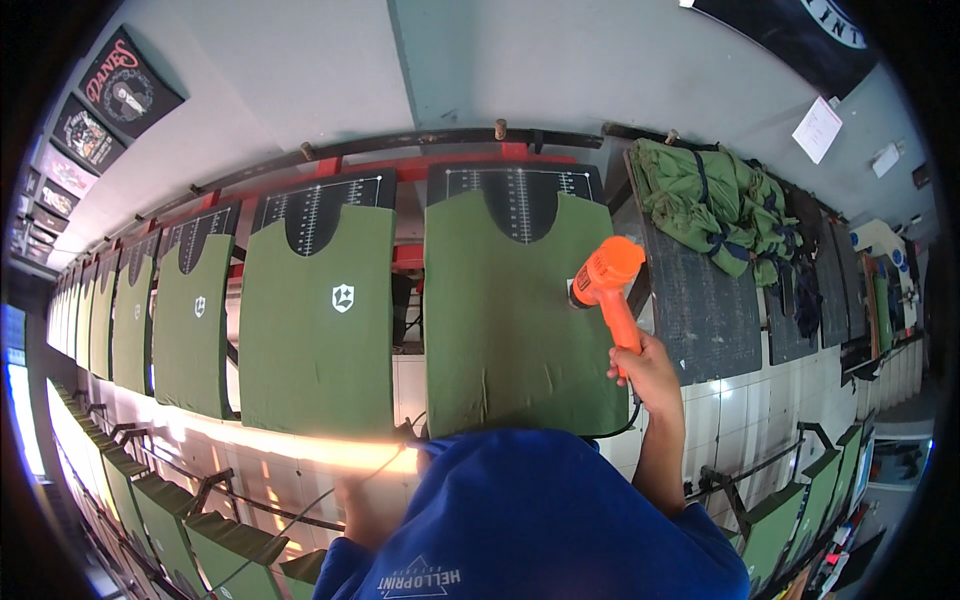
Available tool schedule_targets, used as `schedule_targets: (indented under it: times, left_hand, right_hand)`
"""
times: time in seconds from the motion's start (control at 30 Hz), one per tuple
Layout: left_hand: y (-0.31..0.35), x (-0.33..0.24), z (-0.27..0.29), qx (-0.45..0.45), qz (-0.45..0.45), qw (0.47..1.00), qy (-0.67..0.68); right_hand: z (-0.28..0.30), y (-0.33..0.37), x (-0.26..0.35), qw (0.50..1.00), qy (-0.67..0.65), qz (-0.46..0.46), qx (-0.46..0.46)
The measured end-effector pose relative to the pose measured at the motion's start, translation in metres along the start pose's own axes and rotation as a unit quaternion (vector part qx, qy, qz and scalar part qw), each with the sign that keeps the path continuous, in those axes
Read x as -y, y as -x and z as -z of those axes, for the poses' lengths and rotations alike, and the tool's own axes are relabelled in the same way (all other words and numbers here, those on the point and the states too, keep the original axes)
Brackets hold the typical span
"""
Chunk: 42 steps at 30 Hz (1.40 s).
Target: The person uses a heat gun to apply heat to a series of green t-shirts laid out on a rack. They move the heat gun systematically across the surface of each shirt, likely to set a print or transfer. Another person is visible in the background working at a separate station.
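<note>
My right hand (646,374) is closed round the handle of an orange heat gun (608,268). Its dark nozzle points left and down at the chest area of a green shirt (500,320) stretched over a black board (575,185). A sliver of white shows beside the nozzle; the rest there is hidden by the gun. Down at my left side, my left hand (368,512) is washed out by glare, and its fingers cannot be made out. A thin cord runs near it. On the neighbouring green shirt (310,330) sits a white shield-shaped print (343,298).
More green shirts on boards (190,330) line up to the left along a red rail (408,256). At right, bundled green garments (705,200) lie on a dark board (700,320). Another row of boards with green shirts (235,555) stands behind me. Framed prints (128,88) hang on the wall.
</note>
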<state>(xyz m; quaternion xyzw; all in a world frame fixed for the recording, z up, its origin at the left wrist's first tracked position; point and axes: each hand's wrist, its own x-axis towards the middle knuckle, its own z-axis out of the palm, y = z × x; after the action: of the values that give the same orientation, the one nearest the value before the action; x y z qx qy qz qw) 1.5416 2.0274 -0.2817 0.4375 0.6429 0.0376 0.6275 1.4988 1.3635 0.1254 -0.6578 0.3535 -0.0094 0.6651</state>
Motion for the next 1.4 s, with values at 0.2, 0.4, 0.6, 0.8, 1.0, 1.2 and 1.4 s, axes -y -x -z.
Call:
schedule_targets:
  times: [0.2, 0.4, 0.6, 0.8, 1.0, 1.2, 1.4]
  left_hand:
    - [0.000, 0.001, 0.003, 0.006, 0.002, 1.000, 0.007]
    - [0.003, 0.002, 0.009, 0.016, 0.002, 1.000, 0.020]
    - [0.016, 0.005, 0.001, -0.045, 0.017, 0.999, 0.011]
    - [0.015, -0.001, -0.004, -0.020, -0.002, 0.998, 0.061]
    - [0.043, -0.015, -0.067, 0.042, -0.083, 0.995, -0.027]
    - [0.119, -0.054, -0.194, 0.197, -0.264, 0.938, -0.104]
    - [0.256, -0.085, -0.246, 0.368, -0.365, 0.849, -0.100]
  right_hand:
    - [-0.006, -0.007, 0.004, 1.000, 0.012, 0.005, -0.001]
    - [-0.010, -0.012, 0.010, 1.000, 0.027, -0.002, -0.003]
    - [-0.011, -0.018, 0.010, 1.000, 0.012, 0.010, -0.006]
    - [-0.012, -0.026, 0.006, 0.999, 0.016, 0.051, -0.007]
    - [-0.013, -0.024, 0.005, 0.996, 0.031, 0.079, -0.041]
    - [-0.008, -0.022, -0.003, 0.994, -0.052, 0.091, -0.027]
    - [-0.006, 0.004, -0.023, 0.992, -0.105, 0.065, -0.033]
